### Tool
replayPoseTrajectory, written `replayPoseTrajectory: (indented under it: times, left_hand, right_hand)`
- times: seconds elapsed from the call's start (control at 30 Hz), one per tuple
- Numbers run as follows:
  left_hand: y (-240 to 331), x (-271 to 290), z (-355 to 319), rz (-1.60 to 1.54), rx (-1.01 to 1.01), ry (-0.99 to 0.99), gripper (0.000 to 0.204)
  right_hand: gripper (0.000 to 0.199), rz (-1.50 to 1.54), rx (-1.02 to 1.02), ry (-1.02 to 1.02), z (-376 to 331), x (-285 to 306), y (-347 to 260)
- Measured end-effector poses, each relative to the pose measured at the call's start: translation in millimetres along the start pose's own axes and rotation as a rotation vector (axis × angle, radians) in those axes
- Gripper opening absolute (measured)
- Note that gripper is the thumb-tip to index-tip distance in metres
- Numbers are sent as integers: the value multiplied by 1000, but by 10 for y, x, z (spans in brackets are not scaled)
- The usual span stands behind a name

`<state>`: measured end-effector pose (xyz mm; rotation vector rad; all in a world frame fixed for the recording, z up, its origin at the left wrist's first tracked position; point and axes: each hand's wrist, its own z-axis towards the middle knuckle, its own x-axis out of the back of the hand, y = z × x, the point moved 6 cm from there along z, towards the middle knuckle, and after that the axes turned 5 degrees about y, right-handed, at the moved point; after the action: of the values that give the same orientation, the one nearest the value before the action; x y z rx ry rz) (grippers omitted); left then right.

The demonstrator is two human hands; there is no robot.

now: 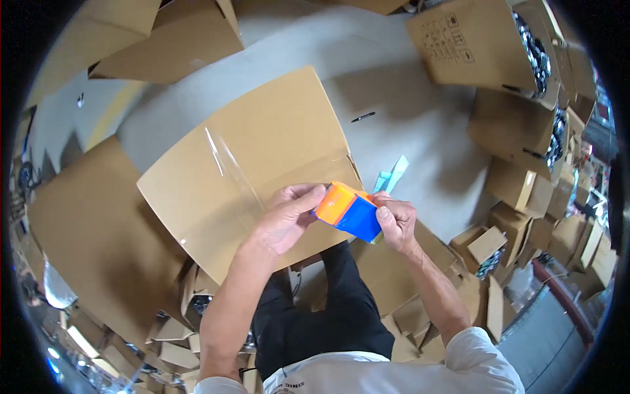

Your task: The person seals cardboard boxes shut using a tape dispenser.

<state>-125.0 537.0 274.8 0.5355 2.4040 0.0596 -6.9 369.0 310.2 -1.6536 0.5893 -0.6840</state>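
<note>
Between my two hands, above the front of a large cardboard box, is a small orange-and-blue object [360,220]; its exact kind cannot be made out. My left hand [289,213] pinches its orange left end between thumb and fingers. Closed on its right end is my right hand [398,223], with the thumb toward me. A pale teal strip [392,175] sticks out just beyond my right hand; whether it is attached to the object is hidden. The cardboard box [275,121] lies below, with a glossy clear strip [220,154] running along its surface.
A black pen [363,117] lies on the grey floor beyond the box. Another large cardboard box [98,243] stands at the left. Open cartons [472,49] filled with dark, shiny items line the right side. Smaller boxes [485,246] crowd the lower right.
</note>
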Motion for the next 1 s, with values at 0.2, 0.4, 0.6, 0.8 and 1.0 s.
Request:
replayPoseTrajectory:
  times: [0.2, 0.4, 0.6, 0.8, 1.0]
  left_hand:
    - [541, -8, 62, 507, -162, 276, 24]
    - [2551, -10, 1013, 1330, -1112, 627, 22]
    - [2556, 772, 1910, 2115, -609, 573, 31]
    - [1824, 160, 1626, 1644, -657, 634, 48]
    - [1630, 4, 1481, 1984, -712, 797, 78]
  right_hand:
    - [39, 17, 11, 98, 40, -138, 114]
    - [31, -221, -311, 330, 154, -395, 230]
    - [42, -325, -172, 500, 186, -685, 352]
    - [44, -353, -87, 554, 26, -517, 540]
    - [29, -357, -161, 391, -359, -388, 395]
